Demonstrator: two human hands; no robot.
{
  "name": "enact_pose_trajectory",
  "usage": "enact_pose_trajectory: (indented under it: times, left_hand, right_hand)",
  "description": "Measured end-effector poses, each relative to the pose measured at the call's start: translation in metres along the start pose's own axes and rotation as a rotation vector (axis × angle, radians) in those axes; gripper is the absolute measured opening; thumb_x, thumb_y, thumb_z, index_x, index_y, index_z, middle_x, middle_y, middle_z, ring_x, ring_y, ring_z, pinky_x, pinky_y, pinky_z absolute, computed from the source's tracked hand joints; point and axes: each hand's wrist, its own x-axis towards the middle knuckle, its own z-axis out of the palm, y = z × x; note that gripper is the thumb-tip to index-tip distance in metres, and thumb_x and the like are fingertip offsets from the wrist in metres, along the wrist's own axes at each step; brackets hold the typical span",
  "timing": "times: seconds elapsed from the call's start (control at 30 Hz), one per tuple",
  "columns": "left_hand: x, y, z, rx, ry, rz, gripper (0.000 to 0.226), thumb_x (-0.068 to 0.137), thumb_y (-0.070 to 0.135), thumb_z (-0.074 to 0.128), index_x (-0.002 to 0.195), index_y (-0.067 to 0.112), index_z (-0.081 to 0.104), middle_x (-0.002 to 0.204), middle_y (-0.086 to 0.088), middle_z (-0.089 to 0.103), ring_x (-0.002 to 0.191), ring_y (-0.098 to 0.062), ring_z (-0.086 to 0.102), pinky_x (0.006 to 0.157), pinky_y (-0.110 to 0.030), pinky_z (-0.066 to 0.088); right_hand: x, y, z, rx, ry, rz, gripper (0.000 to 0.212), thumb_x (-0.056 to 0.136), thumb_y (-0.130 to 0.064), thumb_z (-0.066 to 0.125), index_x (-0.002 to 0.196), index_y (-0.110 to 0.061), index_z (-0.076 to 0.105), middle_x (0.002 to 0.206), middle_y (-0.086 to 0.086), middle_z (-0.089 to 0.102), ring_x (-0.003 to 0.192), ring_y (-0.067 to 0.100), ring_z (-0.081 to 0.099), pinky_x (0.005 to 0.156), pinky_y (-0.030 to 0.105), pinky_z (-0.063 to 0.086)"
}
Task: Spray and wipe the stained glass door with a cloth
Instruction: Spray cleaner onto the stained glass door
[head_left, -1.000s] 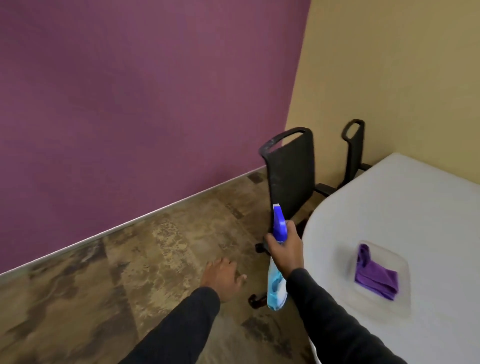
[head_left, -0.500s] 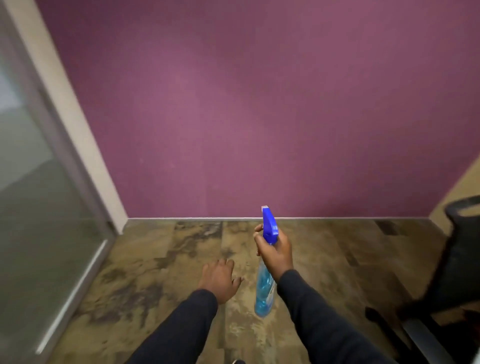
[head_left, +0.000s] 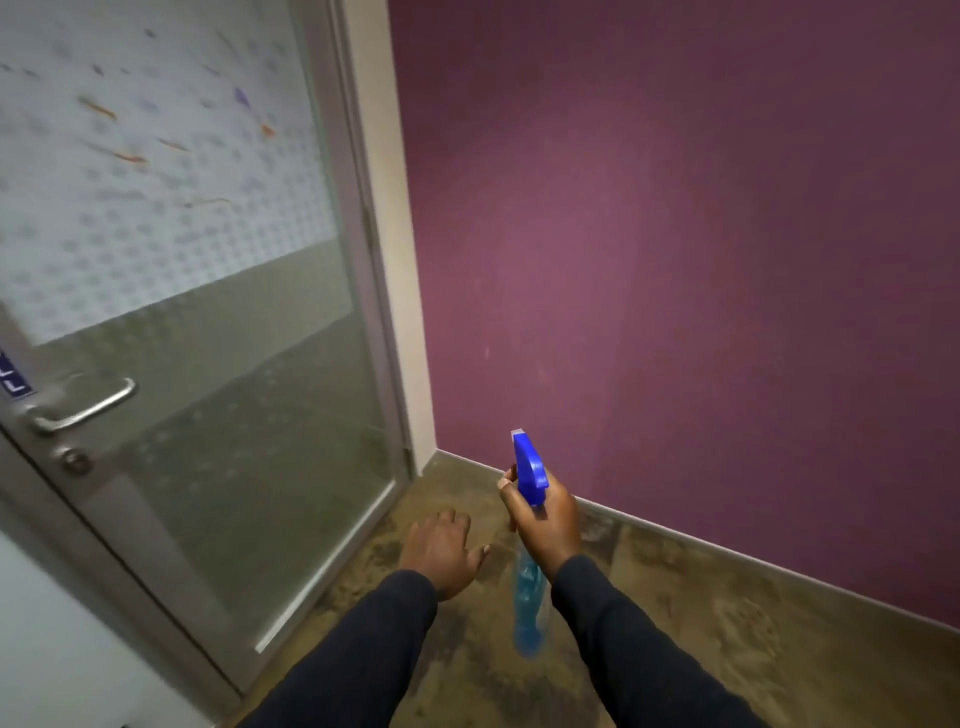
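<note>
Overspray is the main risk: the right hand (head_left: 548, 522) grips the neck of the spray bottle (head_left: 527, 608) with its blue head aimed ahead at the corner where the purple wall (head_left: 675, 260) meets the door frame, not at the glass door (head_left: 234, 415) to the left. A squeeze from this stance would probably wet the wall or the floor (head_left: 675, 623). The left hand (head_left: 441, 551) hangs empty, fingers loose, just beside the bottle, and no cloth is in view. Liquid sprayed with none ready could run down the pane past the handle (head_left: 88, 410). Orange and purple streaks (head_left: 130, 156) sit on the frosted upper panel, well above both hands. Blur softens those marks, the door's top and left side are cut off, and the bottle head hides whether a finger rests on the trigger.
</note>
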Motion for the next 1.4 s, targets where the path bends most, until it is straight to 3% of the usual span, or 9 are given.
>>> enact_pose_trajectory:
  times: [0.27, 0.4, 0.53, 0.63, 0.73, 0.93, 1.03, 1.3, 1.4]
  left_hand:
    - [0.060, -0.087, -0.042, -0.048, 0.066, -0.192, 0.056, 0.099, 0.058, 0.040, 0.141, 0.023, 0.048, 0.144, -0.005, 0.050, 0.132, -0.027, 0.047, 0.110, -0.046, 0.034]
    - [0.082, -0.143, -0.073, -0.038, 0.101, -0.293, 0.056, 0.099, 0.057, 0.040, 0.143, 0.023, 0.046, 0.144, -0.007, 0.048, 0.134, -0.028, 0.045, 0.113, -0.047, 0.033]
    - [0.106, -0.204, -0.122, 0.002, 0.188, -0.373, 0.054, 0.100, 0.054, 0.039, 0.139, 0.019, 0.048, 0.143, -0.009, 0.048, 0.134, -0.031, 0.043, 0.112, -0.049, 0.031]
    - [0.125, -0.246, -0.165, 0.018, 0.270, -0.414, 0.051, 0.100, 0.054, 0.039, 0.136, 0.019, 0.049, 0.140, -0.008, 0.049, 0.132, -0.030, 0.044, 0.111, -0.048, 0.032]
    - [0.140, -0.289, -0.206, 0.038, 0.344, -0.441, 0.054, 0.100, 0.055, 0.037, 0.139, 0.019, 0.048, 0.143, -0.008, 0.048, 0.134, -0.030, 0.044, 0.113, -0.048, 0.032]
    - [0.148, -0.368, -0.300, 0.165, 0.555, -0.543, 0.060, 0.100, 0.061, 0.030, 0.143, 0.023, 0.046, 0.144, -0.003, 0.049, 0.131, -0.026, 0.046, 0.109, -0.042, 0.034]
    - [0.148, -0.392, -0.347, 0.251, 0.663, -0.607, 0.060, 0.101, 0.061, 0.029, 0.145, 0.023, 0.044, 0.145, -0.003, 0.049, 0.131, -0.026, 0.046, 0.107, -0.042, 0.035]
    - [0.156, -0.411, -0.437, 0.397, 0.890, -0.734, 0.056, 0.099, 0.061, 0.037, 0.133, 0.022, 0.058, 0.131, -0.002, 0.061, 0.117, -0.026, 0.058, 0.098, -0.041, 0.044]
    - [0.162, -0.412, -0.462, 0.422, 0.918, -0.781, 0.059, 0.099, 0.063, 0.035, 0.137, 0.023, 0.055, 0.138, -0.004, 0.058, 0.123, -0.026, 0.056, 0.103, -0.042, 0.043]
  right_hand:
    - [0.101, -0.002, 0.096, 0.057, -0.214, -0.048, 0.010, 0.092, -0.028, 0.072, 0.099, -0.035, 0.070, 0.077, -0.008, 0.071, 0.065, 0.007, 0.065, 0.060, 0.025, 0.054]
    - [0.150, -0.028, 0.148, 0.111, -0.291, -0.112, 0.015, 0.085, -0.041, 0.072, 0.098, -0.037, 0.071, 0.075, -0.006, 0.071, 0.064, 0.009, 0.065, 0.058, 0.025, 0.055]
    - [0.205, -0.065, 0.206, 0.150, -0.346, -0.198, 0.011, 0.091, -0.026, 0.073, 0.097, -0.036, 0.072, 0.068, -0.007, 0.068, 0.062, 0.010, 0.063, 0.058, 0.029, 0.056]
    - [0.242, -0.100, 0.248, 0.193, -0.390, -0.251, 0.003, 0.090, -0.030, 0.073, 0.093, -0.030, 0.071, 0.061, -0.007, 0.061, 0.056, 0.014, 0.057, 0.057, 0.034, 0.052]
    - [0.273, -0.133, 0.287, 0.216, -0.432, -0.284, 0.014, 0.085, -0.039, 0.070, 0.086, -0.025, 0.068, 0.056, -0.004, 0.055, 0.052, 0.017, 0.053, 0.055, 0.036, 0.049]
    - [0.332, -0.192, 0.359, 0.267, -0.504, -0.362, 0.021, 0.092, -0.031, 0.072, 0.084, -0.013, 0.066, 0.053, 0.000, 0.055, 0.050, 0.018, 0.054, 0.056, 0.037, 0.050]
    - [0.356, -0.223, 0.385, 0.319, -0.541, -0.385, 0.020, 0.091, -0.035, 0.072, 0.084, -0.017, 0.067, 0.053, 0.001, 0.056, 0.049, 0.017, 0.055, 0.054, 0.030, 0.050]
    - [0.415, -0.295, 0.431, 0.403, -0.639, -0.412, 0.022, 0.091, -0.039, 0.071, 0.090, -0.017, 0.068, 0.061, 0.000, 0.062, 0.055, 0.015, 0.060, 0.060, 0.032, 0.058]
    - [0.435, -0.323, 0.442, 0.437, -0.659, -0.419, 0.021, 0.092, -0.036, 0.072, 0.090, -0.015, 0.068, 0.063, 0.002, 0.062, 0.058, 0.017, 0.060, 0.060, 0.033, 0.059]
